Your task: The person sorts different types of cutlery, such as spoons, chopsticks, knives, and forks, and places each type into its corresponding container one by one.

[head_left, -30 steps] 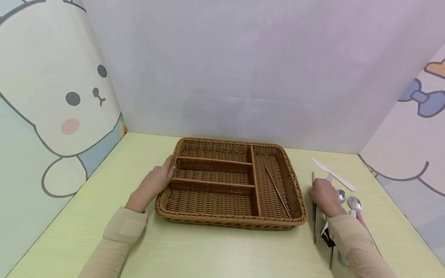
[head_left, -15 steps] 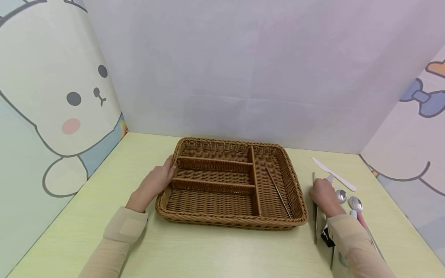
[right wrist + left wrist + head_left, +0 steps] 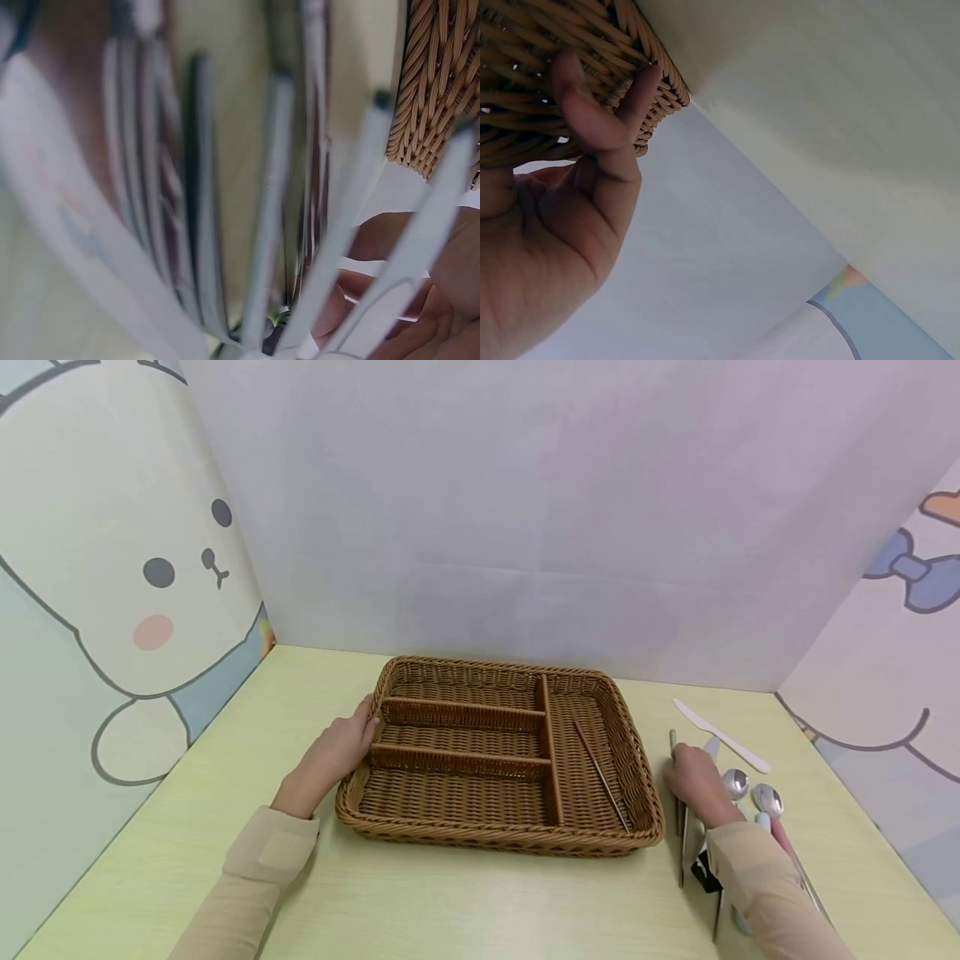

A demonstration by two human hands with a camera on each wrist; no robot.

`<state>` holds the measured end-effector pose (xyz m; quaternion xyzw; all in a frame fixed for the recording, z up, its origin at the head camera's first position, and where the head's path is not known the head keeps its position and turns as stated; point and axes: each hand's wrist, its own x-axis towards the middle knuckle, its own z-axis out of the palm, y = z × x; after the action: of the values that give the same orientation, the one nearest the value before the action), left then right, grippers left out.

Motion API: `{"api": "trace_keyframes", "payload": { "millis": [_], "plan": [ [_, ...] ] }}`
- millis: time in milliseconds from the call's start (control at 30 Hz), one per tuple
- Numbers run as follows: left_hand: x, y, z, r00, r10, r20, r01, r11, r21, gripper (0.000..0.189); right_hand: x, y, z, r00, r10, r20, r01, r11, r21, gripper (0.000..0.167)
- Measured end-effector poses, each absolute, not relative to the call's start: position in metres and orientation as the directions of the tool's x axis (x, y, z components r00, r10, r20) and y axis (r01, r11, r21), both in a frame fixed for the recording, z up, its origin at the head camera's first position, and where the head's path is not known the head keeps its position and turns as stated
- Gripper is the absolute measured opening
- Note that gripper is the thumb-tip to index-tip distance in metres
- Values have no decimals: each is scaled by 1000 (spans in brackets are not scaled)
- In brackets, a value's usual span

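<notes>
The brown wicker cutlery tray [image 3: 480,837] stands on the table, divided into several compartments. My left hand [image 3: 337,747] grips its left rim, thumb over the edge; in the left wrist view its fingers touch the woven outer wall [image 3: 525,67]. One thin chopstick [image 3: 602,777] lies slanted in the right compartment. Beyond the tray's right side, my right hand [image 3: 699,777] pinches a green-ended chopstick [image 3: 672,739] low over the cutlery. In the right wrist view its curled fingers [image 3: 382,232] show behind blurred pale prongs, which hide part of the grip.
Around the right hand lie two metal-bowled spoons, one spoon [image 3: 735,783] near the wrist and another spoon [image 3: 767,800] farther right. A white knife [image 3: 720,735] lies behind them. Other utensils are partly under the right sleeve, beside a small black object [image 3: 705,872]. Walls stand behind and at both sides.
The right hand has shifted slightly left, and the green end of the chopstick has moved left with it. The left hand and the tray stay where they were.
</notes>
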<state>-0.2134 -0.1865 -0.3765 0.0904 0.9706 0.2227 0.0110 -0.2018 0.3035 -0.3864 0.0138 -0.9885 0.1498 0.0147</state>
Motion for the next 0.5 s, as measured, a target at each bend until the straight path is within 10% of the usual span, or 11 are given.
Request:
{"api": "trace_keyframes", "payload": {
  "millis": [500],
  "plan": [
    [-212,-187,-376,-982,184,31,179,883,433,53,-197,301,-384,-996,18,-86,44,948,-314,12]
  ]
}}
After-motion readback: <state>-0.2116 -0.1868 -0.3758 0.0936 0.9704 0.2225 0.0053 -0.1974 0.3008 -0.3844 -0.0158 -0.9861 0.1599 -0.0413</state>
